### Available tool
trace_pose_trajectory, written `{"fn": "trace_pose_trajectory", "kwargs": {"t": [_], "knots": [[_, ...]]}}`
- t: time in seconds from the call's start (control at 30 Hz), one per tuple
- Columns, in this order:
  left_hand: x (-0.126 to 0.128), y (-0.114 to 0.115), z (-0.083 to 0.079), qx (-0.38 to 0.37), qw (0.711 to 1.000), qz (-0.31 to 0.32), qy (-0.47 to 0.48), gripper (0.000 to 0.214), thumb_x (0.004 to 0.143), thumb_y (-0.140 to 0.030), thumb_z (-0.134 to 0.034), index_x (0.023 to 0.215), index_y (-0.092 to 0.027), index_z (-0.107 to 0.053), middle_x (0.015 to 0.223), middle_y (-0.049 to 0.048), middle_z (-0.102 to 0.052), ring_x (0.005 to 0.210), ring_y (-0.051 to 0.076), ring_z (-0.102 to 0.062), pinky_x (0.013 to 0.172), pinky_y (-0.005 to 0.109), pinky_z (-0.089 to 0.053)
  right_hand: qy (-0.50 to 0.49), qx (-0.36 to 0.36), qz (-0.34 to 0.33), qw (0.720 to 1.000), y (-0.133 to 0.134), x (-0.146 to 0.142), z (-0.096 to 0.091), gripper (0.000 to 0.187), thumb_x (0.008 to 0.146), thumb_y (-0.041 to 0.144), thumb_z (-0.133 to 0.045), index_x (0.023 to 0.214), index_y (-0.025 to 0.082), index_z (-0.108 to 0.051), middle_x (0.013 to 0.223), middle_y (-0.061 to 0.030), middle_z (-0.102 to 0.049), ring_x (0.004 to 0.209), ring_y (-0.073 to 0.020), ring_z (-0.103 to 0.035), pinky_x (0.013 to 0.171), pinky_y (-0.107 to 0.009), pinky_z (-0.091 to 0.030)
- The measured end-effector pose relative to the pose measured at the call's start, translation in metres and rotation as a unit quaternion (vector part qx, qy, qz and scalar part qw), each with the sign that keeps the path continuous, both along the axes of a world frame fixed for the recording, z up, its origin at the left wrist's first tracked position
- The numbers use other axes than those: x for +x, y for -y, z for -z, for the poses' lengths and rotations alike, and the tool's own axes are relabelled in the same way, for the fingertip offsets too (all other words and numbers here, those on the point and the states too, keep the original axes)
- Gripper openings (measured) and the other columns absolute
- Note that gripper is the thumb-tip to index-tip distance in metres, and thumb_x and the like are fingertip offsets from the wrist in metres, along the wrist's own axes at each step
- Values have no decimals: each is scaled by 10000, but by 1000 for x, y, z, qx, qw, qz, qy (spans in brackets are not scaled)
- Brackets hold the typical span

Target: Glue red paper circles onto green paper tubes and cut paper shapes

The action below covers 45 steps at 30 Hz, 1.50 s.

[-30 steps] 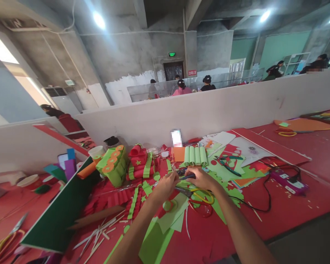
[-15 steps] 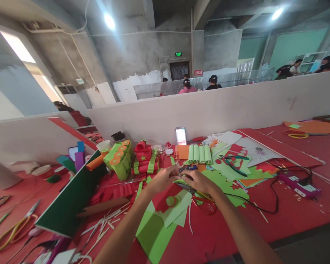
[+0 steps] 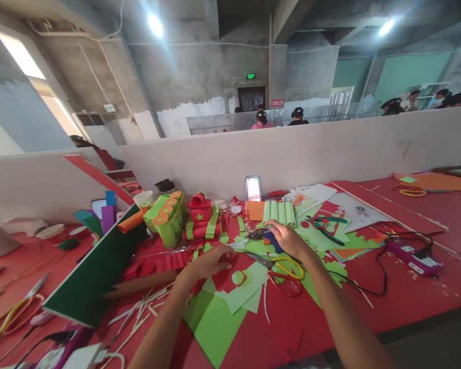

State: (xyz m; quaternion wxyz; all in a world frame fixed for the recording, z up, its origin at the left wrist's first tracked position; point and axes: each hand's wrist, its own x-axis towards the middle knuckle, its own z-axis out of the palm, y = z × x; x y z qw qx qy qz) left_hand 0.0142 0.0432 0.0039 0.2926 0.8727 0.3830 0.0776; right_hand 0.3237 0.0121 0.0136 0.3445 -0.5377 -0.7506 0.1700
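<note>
My left hand (image 3: 215,260) is above red paper left of the scissors, its fingers loosely bent and thumb apart, with nothing visible in it. A light green paper disc (image 3: 237,278) lies just below it on red and pale green sheets. My right hand (image 3: 286,241) has thumb and fingers drawn together over a dark blue glue gun (image 3: 273,242); what they pinch, if anything, is too small to make out. Scissors (image 3: 288,267) with yellow and red handles lie between my hands, blades pointing left.
Green paper rolls (image 3: 278,214) stand behind my right hand. Pliers (image 3: 328,230) and cut sheets lie to the right. A green-and-orange paper model (image 3: 166,218), a red roll bundle (image 3: 203,220) and a dark green board (image 3: 100,271) are at left. A purple power strip (image 3: 415,258) trails a black cord.
My hands were together above the scissors and have parted. The left moved left and nearer; the right moved slightly up and right. The scissors and glue gun show more fully.
</note>
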Motion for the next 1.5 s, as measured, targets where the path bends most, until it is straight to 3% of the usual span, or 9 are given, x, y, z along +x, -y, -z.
{"fn": "trace_pose_trajectory", "kwargs": {"t": [0.1,0.23,0.47,0.63,0.83,1.0,1.13,1.33,1.5], "knots": [[-1,-2,4,-11,1000,12,10,329,838,-346,-614,1139,-214,-602,1109,75,-600,945,217,-579,853,326,-461,34,-2,45,998,-4,16,5,340,975,280,-356,1200,258,-609,770,-20,-686,683,-196,-627,648,-267,-428],[-3,-2,5,-23,999,19,17,374,819,-355,-642,1161,-212,-590,1125,79,-595,936,213,-577,841,322,-466,75,21,79,994,-12,37,18,264,912,217,-456,1085,239,-655,981,-57,-694,889,-204,-641,771,-269,-442],[-2,0,7,-11,1000,24,17,232,834,-308,-611,1042,-207,-603,1073,65,-596,916,203,-569,815,311,-457,124,-7,88,988,-13,49,26,254,843,153,-538,1056,224,-656,1021,-66,-653,891,-196,-630,794,-276,-443],[-1,1,9,-13,1000,20,19,181,842,-311,-596,987,-204,-594,1011,50,-593,897,196,-560,790,293,-451,98,0,66,993,-12,24,16,182,879,216,-534,1007,227,-663,1006,-53,-672,914,-190,-629,811,-267,-443],[-3,0,12,-26,999,24,30,192,856,-379,-581,916,-197,-567,937,34,-581,809,173,-535,730,281,-436,117,-8,-53,992,4,-23,4,192,917,251,-506,1009,229,-673,1036,-55,-698,868,-190,-641,766,-267,-426],[-6,-1,7,-52,996,4,71,195,858,-376,-573,917,-200,-511,862,8,-575,777,161,-523,710,273,-436,128,-21,-118,985,17,-50,4,156,915,285,-547,1000,242,-670,933,-34,-717,833,-197,-643,706,-264,-405],[-7,4,-1,-71,996,2,56,287,815,-416,-638,988,-205,-550,902,18,-604,819,182,-555,721,282,-443,121,-34,-154,980,21,-62,11,153,884,324,-620,1004,242,-669,939,-32,-717,828,-196,-645,696,-262,-403],[-5,17,-8,-111,993,27,-4,454,628,-336,-801,1028,-221,-620,1028,20,-628,911,211,-578,763,269,-445,137,-23,-193,971,22,-70,17,117,874,321,-638,956,241,-662,935,-22,-707,852,-195,-630,700,-258,-391],[-1,20,-8,-114,991,62,-36,312,649,-274,-772,936,-230,-661,970,4,-629,881,193,-574,720,241,-436,152,-28,-198,968,23,-74,20,146,879,349,-637,963,230,-642,946,-30,-698,850,-201,-624,688,-260,-381]]}}
